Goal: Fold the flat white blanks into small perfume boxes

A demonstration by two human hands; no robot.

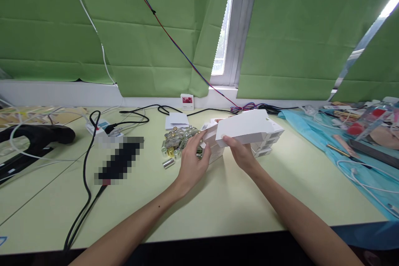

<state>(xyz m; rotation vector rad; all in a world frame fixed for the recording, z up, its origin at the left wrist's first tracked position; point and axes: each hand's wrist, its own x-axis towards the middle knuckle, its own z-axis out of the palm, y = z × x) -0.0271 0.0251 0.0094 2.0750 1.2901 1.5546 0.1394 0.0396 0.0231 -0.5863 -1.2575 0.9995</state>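
Green curtains (162, 45) fill upper frame; pale table (237, 208) below. White box (246, 126) at centre-right, pinched by right hand (241, 151), thumb at its corner, other fingers mostly hidden. Left hand (193, 160), centre: fingers curved, thumb apart, at pale cardboard (216, 156); grip cannot be told. Metal parts (176, 139) just left.

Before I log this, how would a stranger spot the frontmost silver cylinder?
On the pale table, find the metal pile beside the left hand. The silver cylinder lies on its side there, nearer the table's front edge than any other piece.
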